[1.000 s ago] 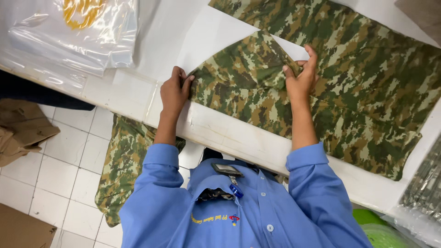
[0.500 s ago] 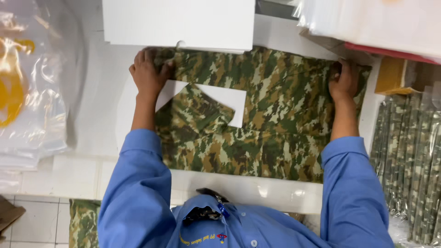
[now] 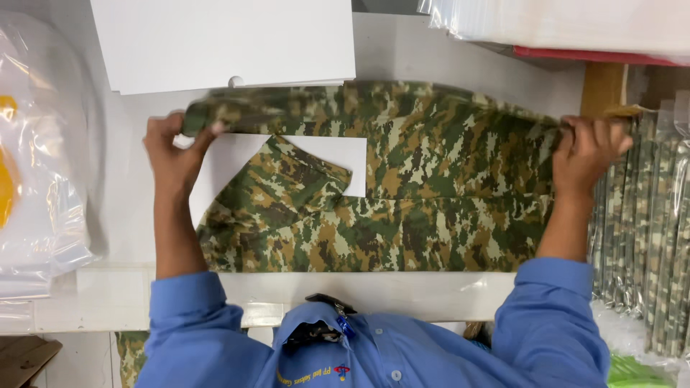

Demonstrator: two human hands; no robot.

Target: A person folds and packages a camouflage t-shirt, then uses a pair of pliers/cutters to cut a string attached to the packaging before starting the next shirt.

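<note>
While the camouflage garment lies spread across the middle of the white bench, the left hand pinches its far left corner and the right hand grips its far right corner; a white card sits under the fabric; white boards lie at the far edge; clear bags rest at the left edge.

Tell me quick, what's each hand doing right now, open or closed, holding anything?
Left hand: closed on the far left edge of the camouflage garment.
Right hand: closed on the garment's far right edge.
</note>
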